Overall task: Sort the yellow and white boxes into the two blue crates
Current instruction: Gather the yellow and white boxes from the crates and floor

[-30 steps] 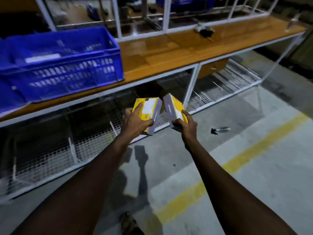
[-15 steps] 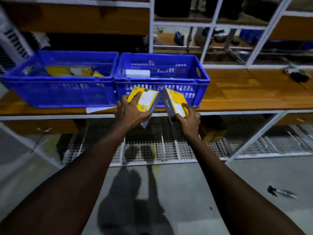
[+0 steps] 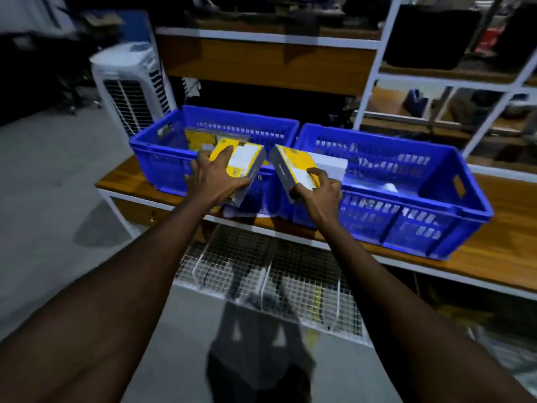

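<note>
Two blue crates sat side by side on the wooden shelf [image 3: 494,257], walls touching. The L crate [image 3: 151,164] was at the shelf's L end, and the R crate [image 3: 377,216] sat toward the middle w/ its front wall close to the shelf's front edge. The L hand [image 3: 213,181] gripped a first yellow box [image 3: 245,161]: one finger lay along the yellow top, the others wrapped round its L edge, and the thumb ran along the near edge. That box was tilted, held above the L crate's near R corner. The R hand [image 3: 318,196] gripped a second yellow box [image 3: 293,165], w/ one finger on the top face and the thumb on the grey side wall. Its other fingers were tucked beneath, so their state couldn't be told. This box tilted the opposite way, above the R crate's near L corner. The 2 boxes' grey sides faced each other w/ a gap btw them. In the L crate lay stacked yellow boxes [image 3: 200,139], toward its back wall. In the R crate a white box [image 3: 331,167] lay at the L side, just behind the second yellow box. Below the shelf ran a wire rack [image 3: 232,266]. A white cooler [image 3: 130,82] stood beyond the shelf's L end.
</note>
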A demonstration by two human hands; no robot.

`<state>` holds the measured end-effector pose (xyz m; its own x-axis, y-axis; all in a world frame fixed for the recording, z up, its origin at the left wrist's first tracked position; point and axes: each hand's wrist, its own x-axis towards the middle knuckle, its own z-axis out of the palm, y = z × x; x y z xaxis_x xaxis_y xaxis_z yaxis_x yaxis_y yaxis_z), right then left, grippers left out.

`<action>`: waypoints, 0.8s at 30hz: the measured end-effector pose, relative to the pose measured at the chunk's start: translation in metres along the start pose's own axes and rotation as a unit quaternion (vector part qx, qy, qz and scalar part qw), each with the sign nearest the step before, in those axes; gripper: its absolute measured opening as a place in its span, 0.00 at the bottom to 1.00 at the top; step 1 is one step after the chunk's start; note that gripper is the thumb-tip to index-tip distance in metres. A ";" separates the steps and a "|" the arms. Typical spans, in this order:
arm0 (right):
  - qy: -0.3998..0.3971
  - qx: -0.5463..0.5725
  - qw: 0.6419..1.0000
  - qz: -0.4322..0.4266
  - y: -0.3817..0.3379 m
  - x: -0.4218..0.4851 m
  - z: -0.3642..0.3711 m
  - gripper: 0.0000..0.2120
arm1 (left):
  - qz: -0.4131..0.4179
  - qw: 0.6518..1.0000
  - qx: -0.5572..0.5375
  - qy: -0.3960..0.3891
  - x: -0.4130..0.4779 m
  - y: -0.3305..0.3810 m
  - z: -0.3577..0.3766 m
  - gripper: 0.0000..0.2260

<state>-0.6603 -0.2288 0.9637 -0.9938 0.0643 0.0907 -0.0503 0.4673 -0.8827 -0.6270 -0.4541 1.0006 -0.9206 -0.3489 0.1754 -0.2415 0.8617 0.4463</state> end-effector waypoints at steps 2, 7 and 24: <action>-0.014 0.005 1.000 -0.015 -0.010 0.027 0.014 0.41 | -0.018 1.000 0.011 0.015 0.029 -0.006 -0.004 0.38; -0.050 0.010 0.999 -0.018 -0.033 0.091 0.042 0.40 | -0.050 0.998 0.032 0.027 0.088 -0.010 -0.012 0.38; -0.159 -0.061 0.985 -0.006 -0.077 0.196 0.142 0.37 | -0.134 0.989 0.060 0.004 0.215 -0.072 -0.003 0.38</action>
<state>-0.8655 -0.3776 0.9839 -0.9749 -0.2129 -0.0657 -0.0693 0.5699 -0.8188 -0.8069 -0.5926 1.0086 -0.8160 -0.5735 0.0723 -0.5118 0.7750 0.3707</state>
